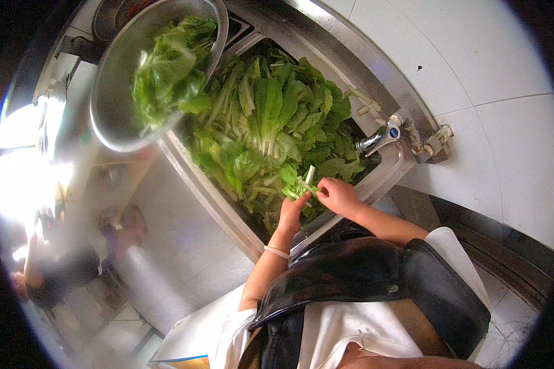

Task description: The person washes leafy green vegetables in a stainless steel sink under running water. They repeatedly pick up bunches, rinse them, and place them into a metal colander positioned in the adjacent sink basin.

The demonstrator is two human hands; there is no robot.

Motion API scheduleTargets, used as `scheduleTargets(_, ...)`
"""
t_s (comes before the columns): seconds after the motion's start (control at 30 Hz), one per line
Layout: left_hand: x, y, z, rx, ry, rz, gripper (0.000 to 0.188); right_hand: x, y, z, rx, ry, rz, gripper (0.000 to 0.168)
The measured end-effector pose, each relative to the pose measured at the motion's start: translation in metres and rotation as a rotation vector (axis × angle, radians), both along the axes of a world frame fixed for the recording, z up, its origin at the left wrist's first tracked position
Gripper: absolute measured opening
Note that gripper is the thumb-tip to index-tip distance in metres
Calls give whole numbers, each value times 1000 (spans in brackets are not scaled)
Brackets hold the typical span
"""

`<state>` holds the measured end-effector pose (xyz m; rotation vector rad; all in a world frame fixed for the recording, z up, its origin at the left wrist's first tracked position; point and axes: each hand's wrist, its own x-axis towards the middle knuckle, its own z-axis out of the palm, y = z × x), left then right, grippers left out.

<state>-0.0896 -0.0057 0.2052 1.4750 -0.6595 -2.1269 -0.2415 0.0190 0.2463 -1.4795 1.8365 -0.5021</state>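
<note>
Both of my hands are over a metal sink point(203, 193) heaped with leafy greens point(277, 106). My left hand point(294, 213), with a pale bracelet at the wrist, grips a small bunch of green leaves with white stalks point(298, 187). On the right side of that bunch, my right hand point(338, 194) pinches a leaf or stalk between thumb and fingers. More greens point(171, 69) lie in a large metal bowl point(113, 92) on the far left rim of the sink. My fingers partly hide the bunch.
A chrome tap point(378, 138) with pipework point(415, 133) juts over the sink's right corner from the tiled wall point(498, 55). Another metal pan point(105, 23) stands behind the bowl. At left, a blurred person point(64, 276) is near the floor. A white box point(198, 318) lies beside me.
</note>
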Motion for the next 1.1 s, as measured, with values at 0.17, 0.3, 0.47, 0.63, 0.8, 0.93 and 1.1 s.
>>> scheduleTargets(0.17, -2, -1, 4, 38, 48, -18, 29, -24, 3, -16, 135, -459, -37, 17)
scheduleTargets(0.3, 4, -1, -7, 47, 7, -50, 30, -53, -17, 26, 461, -710, -106, 18)
scheduleTargets(0.47, 13, -2, -23, 44, 3, -47, 34, -127, -35, 21, 16, -1303, -720, 30)
scheduleTargets(0.63, 17, -3, -22, 25, -31, -69, 35, -150, -27, -17, -49, -1110, -913, 23)
scheduleTargets(0.8, 21, -2, -21, 74, -39, -60, 35, -146, -30, -11, 3, -709, -934, 22)
scheduleTargets(0.93, 27, 0, -23, 46, -57, -61, 34, -154, -21, -2, 52, -443, -847, 29)
scheduleTargets(1.1, 36, -12, -11, -89, -313, -191, 34, -166, -11, -17, 41, -100, -902, 12)
